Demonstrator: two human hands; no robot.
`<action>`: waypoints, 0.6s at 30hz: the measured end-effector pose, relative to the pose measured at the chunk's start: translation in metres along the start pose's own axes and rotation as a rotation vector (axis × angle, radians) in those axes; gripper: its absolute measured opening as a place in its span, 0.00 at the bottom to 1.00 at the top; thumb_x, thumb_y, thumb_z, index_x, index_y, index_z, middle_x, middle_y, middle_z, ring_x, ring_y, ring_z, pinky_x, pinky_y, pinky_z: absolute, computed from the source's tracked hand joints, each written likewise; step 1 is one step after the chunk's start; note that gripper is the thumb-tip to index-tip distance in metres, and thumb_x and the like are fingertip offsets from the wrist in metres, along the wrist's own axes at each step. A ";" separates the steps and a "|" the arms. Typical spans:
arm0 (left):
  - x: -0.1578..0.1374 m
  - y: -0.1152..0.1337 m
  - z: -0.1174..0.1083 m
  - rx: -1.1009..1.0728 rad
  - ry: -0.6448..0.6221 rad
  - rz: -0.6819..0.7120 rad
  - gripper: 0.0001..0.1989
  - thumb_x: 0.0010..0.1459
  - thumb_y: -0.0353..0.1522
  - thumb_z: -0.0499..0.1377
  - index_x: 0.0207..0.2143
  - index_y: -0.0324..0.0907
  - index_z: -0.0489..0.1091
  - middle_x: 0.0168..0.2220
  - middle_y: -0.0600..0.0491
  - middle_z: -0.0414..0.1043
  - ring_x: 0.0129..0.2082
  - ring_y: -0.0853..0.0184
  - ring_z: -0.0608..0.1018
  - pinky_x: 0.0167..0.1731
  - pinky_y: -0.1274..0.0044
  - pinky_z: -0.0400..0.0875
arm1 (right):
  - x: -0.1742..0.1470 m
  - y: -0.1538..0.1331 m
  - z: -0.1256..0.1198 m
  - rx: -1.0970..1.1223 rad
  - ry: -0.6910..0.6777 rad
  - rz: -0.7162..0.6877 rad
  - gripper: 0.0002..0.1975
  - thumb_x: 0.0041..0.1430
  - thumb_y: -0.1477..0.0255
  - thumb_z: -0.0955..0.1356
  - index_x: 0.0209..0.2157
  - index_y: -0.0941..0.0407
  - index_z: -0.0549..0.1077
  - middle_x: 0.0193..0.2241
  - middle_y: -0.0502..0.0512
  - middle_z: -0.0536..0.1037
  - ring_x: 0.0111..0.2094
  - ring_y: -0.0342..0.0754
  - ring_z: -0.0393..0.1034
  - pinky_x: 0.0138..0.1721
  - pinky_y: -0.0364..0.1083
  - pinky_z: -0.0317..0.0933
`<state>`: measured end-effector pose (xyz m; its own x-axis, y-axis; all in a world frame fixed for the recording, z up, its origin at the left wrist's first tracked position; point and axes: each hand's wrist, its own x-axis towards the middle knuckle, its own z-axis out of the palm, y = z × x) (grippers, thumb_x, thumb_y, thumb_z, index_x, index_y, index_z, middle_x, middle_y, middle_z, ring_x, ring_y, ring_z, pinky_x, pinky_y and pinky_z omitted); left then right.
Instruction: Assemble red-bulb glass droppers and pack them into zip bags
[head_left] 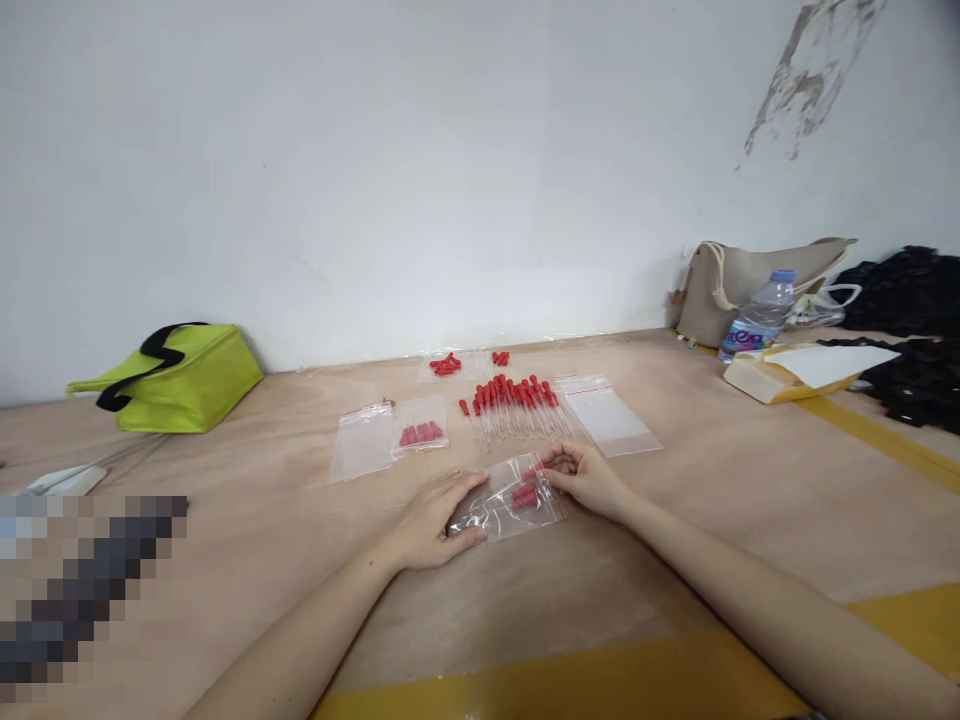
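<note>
A clear zip bag [498, 508] lies between my hands on the table, with a few red-bulbed droppers [524, 495] inside near its mouth. My left hand [435, 522] holds the bag's closed end, thumb below and fingers above. At the mouth on the right, my right hand [589, 482] pinches a dropper [533, 470] whose red bulb lies at the bag's opening; the fingertips are partly hidden. Just beyond is a pile of glass droppers [517, 400] with red bulbs pointing away. Left of the pile rests a filled zip bag [421, 425].
Flat zip bags lie left [364, 443] and right [609, 415] of the pile. Loose red bulbs [446, 365] sit by the wall. A green bag [187, 380] stands far left; a water bottle [759, 318], a grey bag [705, 290] and an open paper packet [780, 375] stand right.
</note>
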<state>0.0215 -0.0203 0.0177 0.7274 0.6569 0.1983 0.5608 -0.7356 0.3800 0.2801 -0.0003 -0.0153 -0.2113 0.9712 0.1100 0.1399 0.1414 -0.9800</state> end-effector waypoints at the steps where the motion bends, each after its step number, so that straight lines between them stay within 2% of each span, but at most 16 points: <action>1: 0.000 -0.001 0.001 0.003 -0.001 -0.001 0.29 0.54 0.42 0.53 0.57 0.44 0.50 0.55 0.48 0.58 0.53 0.59 0.62 0.52 0.66 0.56 | 0.001 0.002 0.001 -0.060 0.014 -0.020 0.13 0.44 0.62 0.69 0.28 0.57 0.66 0.18 0.47 0.69 0.20 0.41 0.63 0.23 0.42 0.58; 3: 0.000 -0.002 0.001 0.010 -0.004 -0.002 0.29 0.54 0.42 0.53 0.57 0.44 0.50 0.55 0.48 0.57 0.54 0.59 0.61 0.52 0.67 0.57 | 0.002 0.005 0.003 -0.199 0.047 -0.072 0.12 0.46 0.63 0.68 0.27 0.57 0.68 0.19 0.48 0.68 0.21 0.42 0.63 0.25 0.43 0.58; 5: -0.001 -0.002 0.001 0.015 -0.005 -0.004 0.29 0.54 0.41 0.53 0.57 0.44 0.49 0.55 0.48 0.57 0.54 0.59 0.61 0.52 0.67 0.57 | 0.002 0.006 0.005 -0.317 0.068 -0.153 0.10 0.47 0.65 0.68 0.27 0.58 0.71 0.23 0.50 0.70 0.25 0.43 0.64 0.29 0.44 0.59; 7: -0.001 -0.001 0.001 0.020 -0.002 -0.004 0.30 0.54 0.41 0.53 0.57 0.44 0.49 0.55 0.48 0.58 0.53 0.60 0.61 0.52 0.66 0.57 | 0.003 0.005 0.005 -0.372 0.042 -0.233 0.09 0.48 0.66 0.67 0.26 0.58 0.73 0.29 0.53 0.70 0.31 0.44 0.64 0.34 0.45 0.59; 9: -0.001 -0.001 0.000 0.020 0.004 0.003 0.29 0.54 0.41 0.53 0.57 0.44 0.50 0.54 0.48 0.58 0.53 0.60 0.62 0.52 0.66 0.57 | 0.003 0.003 0.003 -0.382 -0.019 -0.269 0.09 0.50 0.67 0.65 0.27 0.57 0.74 0.32 0.54 0.69 0.32 0.44 0.64 0.36 0.45 0.59; 14: 0.000 -0.001 0.000 0.035 -0.013 0.035 0.24 0.55 0.41 0.53 0.54 0.46 0.57 0.55 0.50 0.59 0.54 0.61 0.61 0.54 0.66 0.54 | 0.007 0.000 -0.007 -0.338 -0.158 -0.218 0.10 0.50 0.65 0.65 0.26 0.57 0.73 0.30 0.53 0.69 0.27 0.41 0.62 0.29 0.42 0.58; 18: 0.000 -0.002 0.000 0.040 -0.043 0.041 0.21 0.56 0.40 0.52 0.52 0.47 0.60 0.56 0.50 0.57 0.55 0.62 0.61 0.54 0.66 0.54 | 0.009 0.003 -0.014 -0.294 -0.111 -0.089 0.12 0.47 0.64 0.67 0.30 0.58 0.70 0.24 0.49 0.69 0.20 0.38 0.57 0.23 0.39 0.54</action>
<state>0.0201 -0.0185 0.0172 0.7659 0.6189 0.1740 0.5447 -0.7685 0.3358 0.2918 0.0115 -0.0153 -0.3372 0.9281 0.1580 0.3866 0.2895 -0.8756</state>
